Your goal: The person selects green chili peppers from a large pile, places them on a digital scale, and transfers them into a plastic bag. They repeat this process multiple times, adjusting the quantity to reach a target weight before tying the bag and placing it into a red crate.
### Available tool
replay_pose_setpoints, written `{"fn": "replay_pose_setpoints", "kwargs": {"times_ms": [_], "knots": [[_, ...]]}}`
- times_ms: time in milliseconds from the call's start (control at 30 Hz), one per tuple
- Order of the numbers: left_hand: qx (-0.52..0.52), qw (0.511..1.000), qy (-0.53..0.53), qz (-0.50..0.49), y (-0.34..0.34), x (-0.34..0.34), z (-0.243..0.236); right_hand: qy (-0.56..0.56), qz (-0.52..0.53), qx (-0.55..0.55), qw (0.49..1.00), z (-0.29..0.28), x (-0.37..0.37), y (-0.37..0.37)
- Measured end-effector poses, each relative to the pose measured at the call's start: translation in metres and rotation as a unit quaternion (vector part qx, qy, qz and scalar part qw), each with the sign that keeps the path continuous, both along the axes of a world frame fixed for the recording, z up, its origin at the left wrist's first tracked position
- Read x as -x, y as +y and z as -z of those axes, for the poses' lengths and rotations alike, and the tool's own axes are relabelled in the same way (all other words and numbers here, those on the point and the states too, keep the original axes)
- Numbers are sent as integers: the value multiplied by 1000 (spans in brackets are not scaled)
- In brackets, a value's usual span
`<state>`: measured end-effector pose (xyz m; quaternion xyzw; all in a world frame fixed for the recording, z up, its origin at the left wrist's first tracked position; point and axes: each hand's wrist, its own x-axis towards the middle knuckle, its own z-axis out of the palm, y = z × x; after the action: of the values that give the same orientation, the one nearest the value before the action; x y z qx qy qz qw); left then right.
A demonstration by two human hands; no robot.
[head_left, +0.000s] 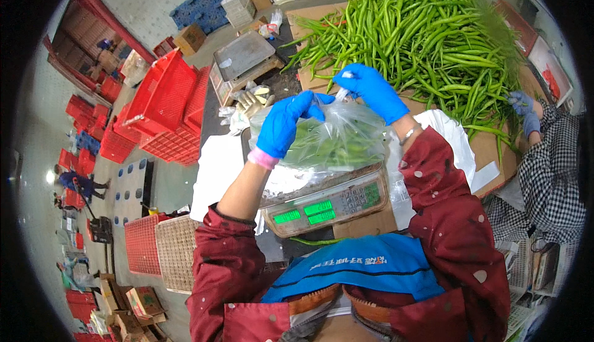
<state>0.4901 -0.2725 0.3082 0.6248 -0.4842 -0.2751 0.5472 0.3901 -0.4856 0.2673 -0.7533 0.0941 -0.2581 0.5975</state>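
Note:
A clear plastic bag [334, 134] with green chili peppers inside rests on the digital scale [328, 209], its top gathered and twisted upward. My right hand [371, 91], in a blue glove, pinches the twisted neck of the bag. On the bag's left side, my left hand [286, 122], also blue-gloved with a pink cuff, has its fingers curled at the bag's gathered top. Green digits glow on the scale's display. One loose green chili [315, 241] lies in front of the scale.
A large heap of green chilies [421, 38] covers the table's far right. A co-worker's gloved hands [526, 110] are at its right edge. Another scale [244, 54] stands far left, near a pale glove [250, 103]. Red crates [164, 94] are stacked on the left.

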Motion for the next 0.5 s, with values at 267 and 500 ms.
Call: {"fn": "replay_pose_setpoints", "kwargs": {"times_ms": [267,500], "knots": [[-11,980,-176,-87,-29,9,16,4,-33,125,992,-52,27,49],[37,999,7,-11,-26,6,8,2,-142,-77,987,-43,22,18]]}}
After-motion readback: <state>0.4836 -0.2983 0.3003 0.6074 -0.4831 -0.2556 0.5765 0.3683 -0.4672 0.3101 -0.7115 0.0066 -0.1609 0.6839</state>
